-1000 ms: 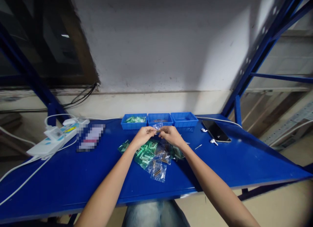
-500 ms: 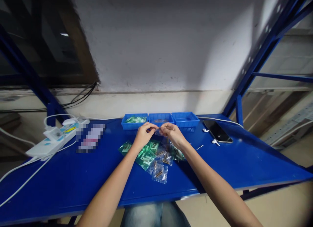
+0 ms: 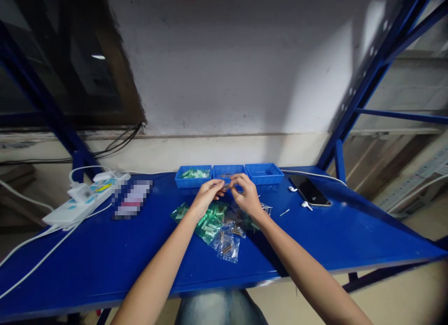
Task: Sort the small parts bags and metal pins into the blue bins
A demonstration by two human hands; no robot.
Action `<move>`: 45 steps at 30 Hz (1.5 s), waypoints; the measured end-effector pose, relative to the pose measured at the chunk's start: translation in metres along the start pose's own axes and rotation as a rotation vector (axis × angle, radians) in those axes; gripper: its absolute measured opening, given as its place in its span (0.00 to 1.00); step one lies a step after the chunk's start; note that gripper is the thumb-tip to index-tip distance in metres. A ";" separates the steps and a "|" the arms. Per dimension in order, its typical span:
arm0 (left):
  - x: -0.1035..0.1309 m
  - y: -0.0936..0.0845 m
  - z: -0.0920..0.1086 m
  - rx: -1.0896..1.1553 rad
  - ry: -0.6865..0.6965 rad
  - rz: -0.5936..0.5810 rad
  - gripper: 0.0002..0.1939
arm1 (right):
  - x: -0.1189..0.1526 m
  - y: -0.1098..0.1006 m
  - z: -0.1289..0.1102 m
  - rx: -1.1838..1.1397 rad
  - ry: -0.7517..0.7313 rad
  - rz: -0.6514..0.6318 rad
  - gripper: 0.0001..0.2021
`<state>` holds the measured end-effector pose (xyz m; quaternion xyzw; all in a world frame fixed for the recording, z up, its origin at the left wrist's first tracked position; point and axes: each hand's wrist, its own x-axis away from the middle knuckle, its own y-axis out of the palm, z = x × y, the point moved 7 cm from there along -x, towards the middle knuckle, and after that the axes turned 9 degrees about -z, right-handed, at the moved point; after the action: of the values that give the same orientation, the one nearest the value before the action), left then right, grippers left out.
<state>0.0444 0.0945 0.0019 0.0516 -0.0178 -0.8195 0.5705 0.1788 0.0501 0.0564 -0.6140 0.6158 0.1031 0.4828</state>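
My left hand (image 3: 209,194) is closed in a pinch, with what looks like a small clear plastic bag (image 3: 227,187) at its fingertips. From the other side, the thumb and fingers of my right hand (image 3: 245,194) pinch the same bag; its contents are too small to make out. Below my hands lie green plastic bags (image 3: 210,224) with pale pieces inside. Beside them are clear bags (image 3: 229,250) holding brass-coloured cylindrical pieces. Thin pale sticks (image 3: 266,208) lie partly hidden behind my right wrist.
Along the back stand a blue bin (image 3: 193,181) with green bags, a middle bin (image 3: 229,169) with small contents, and a right bin (image 3: 264,175). A phone (image 3: 310,190), white earbuds (image 3: 306,206) and a thin stick (image 3: 284,212) lie right. A power strip (image 3: 84,201) with cables stands left.
My hands stay close together around the small bag, and the fingers have shifted their hold. More of the thin sticks now shows beside my right wrist. The view has moved slightly.
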 end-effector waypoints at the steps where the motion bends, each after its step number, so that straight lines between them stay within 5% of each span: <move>1: -0.001 0.002 -0.001 0.038 0.004 -0.015 0.17 | 0.001 0.001 0.000 0.024 -0.009 0.004 0.08; 8: -0.002 -0.007 0.008 -0.013 0.201 0.133 0.17 | 0.003 0.010 0.020 0.066 0.170 -0.051 0.10; 12: 0.008 0.000 0.030 -0.488 0.396 0.159 0.05 | 0.004 0.018 0.036 -0.184 0.421 -0.152 0.09; 15: 0.018 0.018 0.040 -0.868 0.525 0.123 0.09 | 0.008 0.025 0.043 -0.447 0.580 -0.188 0.20; 18: 0.023 0.029 0.039 -1.065 0.551 0.114 0.10 | 0.010 0.023 0.050 -0.500 0.630 -0.092 0.19; 21: 0.020 0.026 0.035 -1.019 0.518 0.137 0.10 | 0.011 0.022 0.054 -0.478 0.595 -0.006 0.16; 25: 0.009 0.009 0.022 -0.660 0.319 0.161 0.11 | 0.010 0.018 0.049 -0.343 0.485 0.050 0.12; 29: 0.004 -0.006 0.007 -0.303 0.107 0.197 0.24 | 0.006 0.013 0.025 -0.138 0.277 0.022 0.08; 33: 0.003 -0.008 0.005 -0.194 0.064 0.162 0.17 | 0.004 0.013 0.007 -0.014 0.125 -0.042 0.13; 38: 0.003 -0.008 0.014 -0.251 0.204 0.190 0.13 | 0.004 0.014 0.014 0.007 0.156 -0.060 0.18; 42: 0.013 0.004 0.034 -0.592 0.446 0.205 0.08 | 0.005 0.009 0.034 -0.092 0.369 -0.001 0.08; 45: 0.023 0.022 0.042 -0.873 0.575 0.160 0.07 | 0.008 0.012 0.047 -0.290 0.526 0.009 0.16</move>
<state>0.0527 0.0641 0.0437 0.0302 0.4785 -0.6572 0.5816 0.1924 0.0817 0.0208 -0.6795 0.7013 0.0296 0.2133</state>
